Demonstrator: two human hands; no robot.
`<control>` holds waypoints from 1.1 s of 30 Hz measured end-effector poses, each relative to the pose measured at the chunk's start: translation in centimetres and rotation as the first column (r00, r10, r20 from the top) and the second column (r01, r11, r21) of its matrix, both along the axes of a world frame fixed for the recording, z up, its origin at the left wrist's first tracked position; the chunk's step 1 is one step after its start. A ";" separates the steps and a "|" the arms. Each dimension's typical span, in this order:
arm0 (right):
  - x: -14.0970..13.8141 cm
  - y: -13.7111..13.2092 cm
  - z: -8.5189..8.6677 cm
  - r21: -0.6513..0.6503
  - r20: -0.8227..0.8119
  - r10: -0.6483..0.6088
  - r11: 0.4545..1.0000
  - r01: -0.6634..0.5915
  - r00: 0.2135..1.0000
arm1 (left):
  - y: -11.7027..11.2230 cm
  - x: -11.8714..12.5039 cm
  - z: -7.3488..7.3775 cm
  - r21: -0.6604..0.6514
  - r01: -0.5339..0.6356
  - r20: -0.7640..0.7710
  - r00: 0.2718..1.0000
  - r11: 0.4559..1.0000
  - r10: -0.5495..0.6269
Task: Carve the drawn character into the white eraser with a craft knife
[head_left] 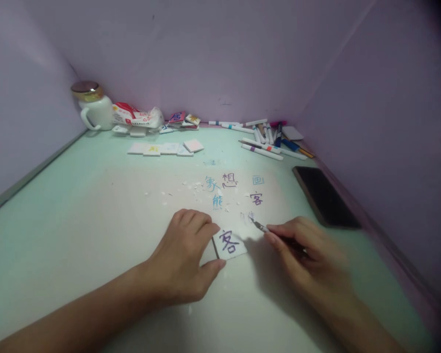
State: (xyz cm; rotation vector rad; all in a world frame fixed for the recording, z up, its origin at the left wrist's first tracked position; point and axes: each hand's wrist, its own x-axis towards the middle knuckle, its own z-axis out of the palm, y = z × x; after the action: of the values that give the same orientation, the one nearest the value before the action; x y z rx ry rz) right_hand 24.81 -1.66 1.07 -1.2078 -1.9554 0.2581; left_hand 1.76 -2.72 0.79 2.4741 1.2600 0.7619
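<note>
A small white square block (231, 249) lies on the table, with a purple Chinese character on its top and a dark line along its left edge. My left hand (187, 255) is closed on its left side, thumb at the near corner and fingertips at the far corner. My right hand (303, 247) pinches a thin craft knife (260, 226), its metal tip pointing left, just beyond the block's far right corner. That tip is apart from the block and close over a faint purple smudge (247, 215) on the table. Most of the knife's handle is hidden by my fingers.
Blue and purple characters (229, 180) and white scraps (194, 186) mark the table (77, 245) ahead. A black phone (325, 196) lies right. Along the back are a white mug (97, 112), a plastic packet (137, 116), white blocks (161, 149) and several markers (261, 152). Purple walls (220, 59) enclose three sides.
</note>
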 end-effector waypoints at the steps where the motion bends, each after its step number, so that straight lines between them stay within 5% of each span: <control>1: 0.0 0.0 0.0 -0.002 -0.005 0.000 1.000 0.000 1.000 | 0.0 0.0 0.0 0.004 -0.002 0.005 1.000 1.000 0.002; 9: 0.1 -0.2 0.2 0.001 0.018 0.036 0.999 -0.036 0.999 | -0.5 -0.2 -0.2 0.195 -0.058 -0.113 0.990 0.979 0.081; 14: 0.4 -0.3 -0.1 -0.029 0.050 0.033 0.999 -0.032 0.998 | -1.1 -0.3 -0.2 0.297 -0.101 0.024 0.995 0.950 0.098; 17: 0.6 -0.3 -0.4 -0.077 0.138 0.060 0.996 -0.049 0.989 | -0.7 -0.2 0.0 0.223 -0.095 0.098 0.992 0.970 0.075; 21: 0.5 -0.4 -0.9 -0.087 0.263 0.131 0.990 -0.112 0.956 | 0.0 -0.1 -0.1 0.071 0.042 0.012 0.999 0.997 -0.043; 33: -0.6 -0.1 -1.2 -0.108 0.166 0.124 0.988 -0.107 0.978 | 0.2 -0.3 0.0 -0.018 0.055 -0.018 0.998 0.998 -0.056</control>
State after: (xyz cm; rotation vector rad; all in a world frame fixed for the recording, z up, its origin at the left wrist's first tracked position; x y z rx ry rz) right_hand 24.18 -1.75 -0.16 -1.2148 -2.1899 0.3218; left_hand 1.50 -2.56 0.76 2.4961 1.1939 0.7126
